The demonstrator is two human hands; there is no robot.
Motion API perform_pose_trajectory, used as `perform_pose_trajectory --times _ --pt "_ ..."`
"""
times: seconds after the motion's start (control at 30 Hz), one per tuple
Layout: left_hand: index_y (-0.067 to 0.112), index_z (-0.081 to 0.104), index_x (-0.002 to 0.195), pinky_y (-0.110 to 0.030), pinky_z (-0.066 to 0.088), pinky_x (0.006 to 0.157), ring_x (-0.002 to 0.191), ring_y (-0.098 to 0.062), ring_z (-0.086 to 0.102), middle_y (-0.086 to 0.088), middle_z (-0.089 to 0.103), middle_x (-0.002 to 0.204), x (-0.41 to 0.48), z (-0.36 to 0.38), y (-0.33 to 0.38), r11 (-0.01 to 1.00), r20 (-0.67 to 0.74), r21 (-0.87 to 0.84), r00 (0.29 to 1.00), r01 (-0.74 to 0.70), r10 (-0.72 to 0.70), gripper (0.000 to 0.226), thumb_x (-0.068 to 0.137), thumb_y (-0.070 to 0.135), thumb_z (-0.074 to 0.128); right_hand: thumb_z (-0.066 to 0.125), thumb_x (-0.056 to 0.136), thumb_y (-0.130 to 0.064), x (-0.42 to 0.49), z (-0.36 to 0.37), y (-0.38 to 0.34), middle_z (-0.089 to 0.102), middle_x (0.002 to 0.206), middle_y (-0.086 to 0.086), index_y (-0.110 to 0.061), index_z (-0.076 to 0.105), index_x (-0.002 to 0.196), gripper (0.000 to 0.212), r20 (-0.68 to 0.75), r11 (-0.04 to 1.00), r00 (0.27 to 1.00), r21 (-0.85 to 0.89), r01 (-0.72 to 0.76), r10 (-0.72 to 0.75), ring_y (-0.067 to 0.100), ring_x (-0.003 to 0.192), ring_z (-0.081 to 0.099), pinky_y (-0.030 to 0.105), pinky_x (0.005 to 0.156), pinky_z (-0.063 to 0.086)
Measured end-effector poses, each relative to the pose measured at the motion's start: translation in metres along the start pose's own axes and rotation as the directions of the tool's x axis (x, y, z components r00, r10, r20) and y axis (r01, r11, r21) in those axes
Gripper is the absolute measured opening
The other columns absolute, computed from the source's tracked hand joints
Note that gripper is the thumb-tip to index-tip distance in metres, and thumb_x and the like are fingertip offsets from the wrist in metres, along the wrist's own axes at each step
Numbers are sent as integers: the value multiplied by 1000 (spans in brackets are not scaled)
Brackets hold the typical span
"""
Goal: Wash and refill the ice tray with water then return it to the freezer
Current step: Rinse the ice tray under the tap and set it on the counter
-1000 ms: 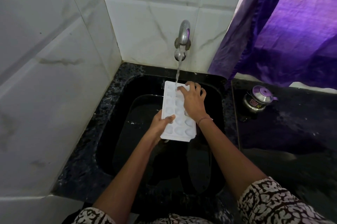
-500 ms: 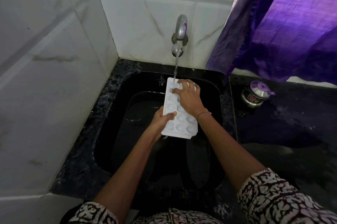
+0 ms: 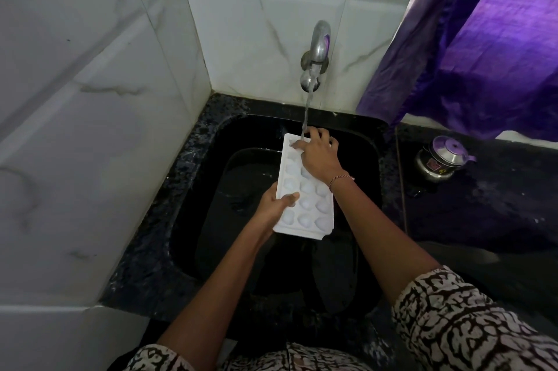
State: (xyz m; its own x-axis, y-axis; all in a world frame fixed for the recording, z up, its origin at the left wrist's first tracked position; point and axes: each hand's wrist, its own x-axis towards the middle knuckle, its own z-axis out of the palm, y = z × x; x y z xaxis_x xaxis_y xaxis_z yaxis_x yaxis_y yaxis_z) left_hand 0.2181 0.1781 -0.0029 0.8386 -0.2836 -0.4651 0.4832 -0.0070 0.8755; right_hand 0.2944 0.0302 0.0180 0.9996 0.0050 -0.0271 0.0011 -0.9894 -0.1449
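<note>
A white ice tray (image 3: 311, 207) with rounded cups hangs over the black sink (image 3: 211, 177), its far end under a thin stream of water from the metal tap (image 3: 315, 56). My left hand (image 3: 276, 204) grips the tray's near left edge, thumb on top. My right hand (image 3: 318, 156) lies on the tray's far end, fingers bent into the cups where the water lands. The cups under that hand are hidden.
White marbled tiles close off the left and back. A purple curtain (image 3: 483, 38) hangs at the back right. On the dark wet counter (image 3: 483, 219) to the right stands a small steel pot with a lid (image 3: 440, 159).
My right hand has slid toward the tray's far end, closer to the water stream. The left hand keeps the same grip. The tray has stayed under the tap.
</note>
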Motion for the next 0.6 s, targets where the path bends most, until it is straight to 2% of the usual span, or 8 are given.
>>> perform_pose_trajectory --times 0.1,0.2,0.33,0.4,0.5,0.6 --pt "13 52 126 -39 56 81 104 -32 63 -14 65 116 -2 -2 1 1000 -15 -12 1000 6 -7 40 88 13 63 40 95 -13 -1 1 -3 27 149 7 -31 53 131 42 -26 1000 1000 -25 -2 1 30 139 17 51 112 15" --pt "12 52 127 -35 56 78 102 -30 65 -14 65 116 -3 -5 3 1000 -16 -21 1000 -5 5 41 88 13 63 41 95 -14 -2 3 -4 24 150 8 -35 44 137 48 -19 997 999 -66 36 -38 31 138 18 52 111 17" --pt "12 52 127 -38 56 81 104 -30 65 -13 66 115 -5 -7 1 999 -31 -32 999 -12 11 40 88 13 63 44 95 -17 -3 2 -1 32 143 7 -26 45 134 40 -39 991 999 133 0 5 29 132 27 48 106 27" --pt "10 52 127 -39 56 82 104 -29 64 -13 65 116 -5 -9 2 998 -57 -58 998 -17 14 41 88 13 63 45 96 -26 -6 3 4 34 138 7 -21 45 131 35 -76 975 995 217 -44 62 28 127 32 47 100 33" --pt "11 52 127 -39 56 83 104 -29 64 -12 64 117 -4 -12 4 998 -57 -51 998 -30 27 40 88 13 62 41 98 -39 -9 7 9 33 139 5 -21 49 128 36 -62 977 995 202 -69 83 27 126 30 46 100 34" --pt "12 52 127 -43 55 86 106 -31 63 -13 64 117 -5 -13 5 998 -48 -46 998 -33 30 41 88 12 62 38 99 -39 -9 8 9 33 142 4 -26 53 130 37 -36 985 998 165 -46 53 28 129 27 47 102 32"
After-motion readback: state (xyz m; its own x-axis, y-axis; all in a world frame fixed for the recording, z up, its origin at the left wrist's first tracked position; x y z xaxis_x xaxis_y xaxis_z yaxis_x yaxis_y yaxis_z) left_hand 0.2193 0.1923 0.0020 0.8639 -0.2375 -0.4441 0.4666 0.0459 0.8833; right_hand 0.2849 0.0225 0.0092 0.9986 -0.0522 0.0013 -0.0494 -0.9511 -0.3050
